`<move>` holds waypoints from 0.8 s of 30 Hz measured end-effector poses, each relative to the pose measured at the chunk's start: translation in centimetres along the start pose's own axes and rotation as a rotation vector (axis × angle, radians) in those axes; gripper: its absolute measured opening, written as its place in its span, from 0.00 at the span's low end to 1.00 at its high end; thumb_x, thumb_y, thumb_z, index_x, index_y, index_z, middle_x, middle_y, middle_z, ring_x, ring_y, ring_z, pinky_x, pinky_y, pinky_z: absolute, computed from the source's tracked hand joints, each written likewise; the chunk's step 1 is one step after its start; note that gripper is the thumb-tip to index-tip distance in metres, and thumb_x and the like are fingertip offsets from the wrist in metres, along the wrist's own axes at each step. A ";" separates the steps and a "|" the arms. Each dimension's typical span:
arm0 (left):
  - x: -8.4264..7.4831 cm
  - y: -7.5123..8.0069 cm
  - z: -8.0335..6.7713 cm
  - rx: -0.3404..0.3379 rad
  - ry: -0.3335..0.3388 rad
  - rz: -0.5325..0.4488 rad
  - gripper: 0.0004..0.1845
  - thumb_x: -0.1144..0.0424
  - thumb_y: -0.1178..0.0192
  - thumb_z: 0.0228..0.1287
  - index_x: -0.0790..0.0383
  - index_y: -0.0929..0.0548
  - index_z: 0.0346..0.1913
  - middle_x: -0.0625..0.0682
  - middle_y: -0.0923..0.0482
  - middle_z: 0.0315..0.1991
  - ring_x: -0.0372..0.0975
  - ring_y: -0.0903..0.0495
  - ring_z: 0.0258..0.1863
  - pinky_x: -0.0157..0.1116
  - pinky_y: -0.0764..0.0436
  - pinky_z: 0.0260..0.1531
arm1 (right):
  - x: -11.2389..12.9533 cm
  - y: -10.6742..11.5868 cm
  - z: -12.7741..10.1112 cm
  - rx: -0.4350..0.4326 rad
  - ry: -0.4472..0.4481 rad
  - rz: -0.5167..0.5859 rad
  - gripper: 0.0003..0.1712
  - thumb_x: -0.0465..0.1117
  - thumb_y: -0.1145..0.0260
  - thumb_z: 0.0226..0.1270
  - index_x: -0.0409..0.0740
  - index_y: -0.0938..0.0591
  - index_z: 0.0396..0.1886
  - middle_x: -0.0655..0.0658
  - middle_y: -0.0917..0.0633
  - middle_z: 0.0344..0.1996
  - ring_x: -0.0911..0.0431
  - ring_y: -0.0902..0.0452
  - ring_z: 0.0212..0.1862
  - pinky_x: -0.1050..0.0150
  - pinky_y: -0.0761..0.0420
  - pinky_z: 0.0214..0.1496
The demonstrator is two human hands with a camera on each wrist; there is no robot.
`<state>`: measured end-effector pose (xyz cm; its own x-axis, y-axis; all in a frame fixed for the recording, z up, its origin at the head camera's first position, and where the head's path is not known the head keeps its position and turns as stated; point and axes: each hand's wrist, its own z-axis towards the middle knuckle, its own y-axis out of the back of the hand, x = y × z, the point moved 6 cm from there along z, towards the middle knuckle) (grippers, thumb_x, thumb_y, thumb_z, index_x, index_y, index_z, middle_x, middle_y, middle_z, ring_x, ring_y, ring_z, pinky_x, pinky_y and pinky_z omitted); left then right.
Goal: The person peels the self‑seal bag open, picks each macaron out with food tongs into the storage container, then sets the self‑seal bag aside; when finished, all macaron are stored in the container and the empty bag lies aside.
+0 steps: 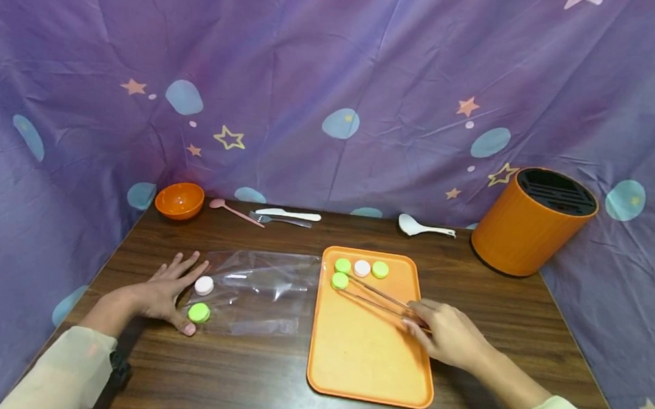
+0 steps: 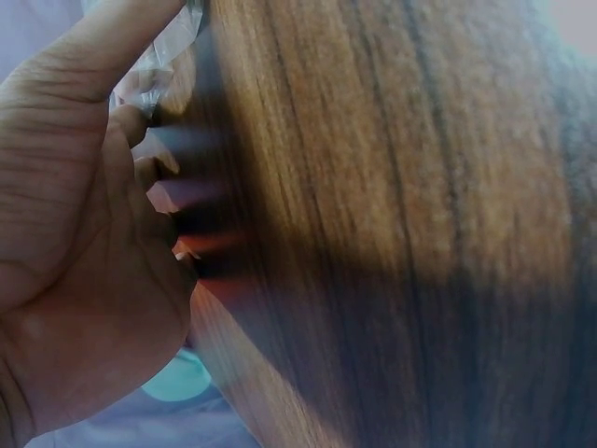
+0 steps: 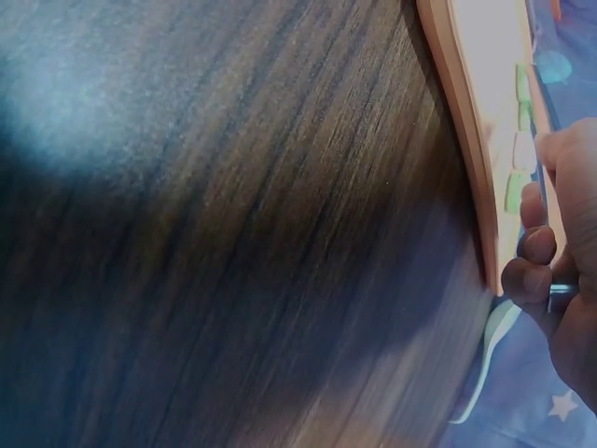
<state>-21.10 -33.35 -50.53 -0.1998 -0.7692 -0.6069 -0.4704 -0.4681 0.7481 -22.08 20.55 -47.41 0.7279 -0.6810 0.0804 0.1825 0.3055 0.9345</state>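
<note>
My right hand (image 1: 447, 332) holds metal tongs (image 1: 381, 293) over the orange tray (image 1: 372, 364). The tips of the tongs lie on either side of a small round green piece (image 1: 340, 281); whether they squeeze it I cannot tell. Behind it sit a green (image 1: 343, 266), a white (image 1: 362, 268) and another green piece (image 1: 380, 269) in a row. My left hand (image 1: 164, 291) is spread at the left end of a clear plastic bag (image 1: 261, 296), thumb and fingers extended. Between thumb and forefinger lie a white piece (image 1: 204, 285) and a green piece (image 1: 198, 313), at the bag's end.
Along the back are an orange bowl (image 1: 179, 201), a pink spoon (image 1: 236, 211), a white knife (image 1: 288, 214), a fork (image 1: 282, 221) and a white ladle (image 1: 425, 227). An orange knife block (image 1: 530, 229) stands at the back right, before the purple curtain (image 1: 287, 129).
</note>
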 end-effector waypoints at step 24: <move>-0.4 0.1 0.1 0.028 0.055 0.070 0.79 0.41 0.11 0.45 0.68 0.53 0.90 0.72 0.71 0.90 0.76 0.74 0.86 0.76 0.66 0.82 | 1.8 0.8 0.9 0.044 0.065 0.114 0.13 0.43 0.21 0.71 0.42 0.09 0.50 0.57 0.14 0.32 0.68 0.23 0.34 0.65 0.18 0.34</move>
<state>-21.16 -32.98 -50.25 -0.1856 -0.8227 -0.5373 -0.4808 -0.4009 0.7798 -21.21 18.99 -46.22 0.7839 -0.5983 0.1660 0.0675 0.3478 0.9351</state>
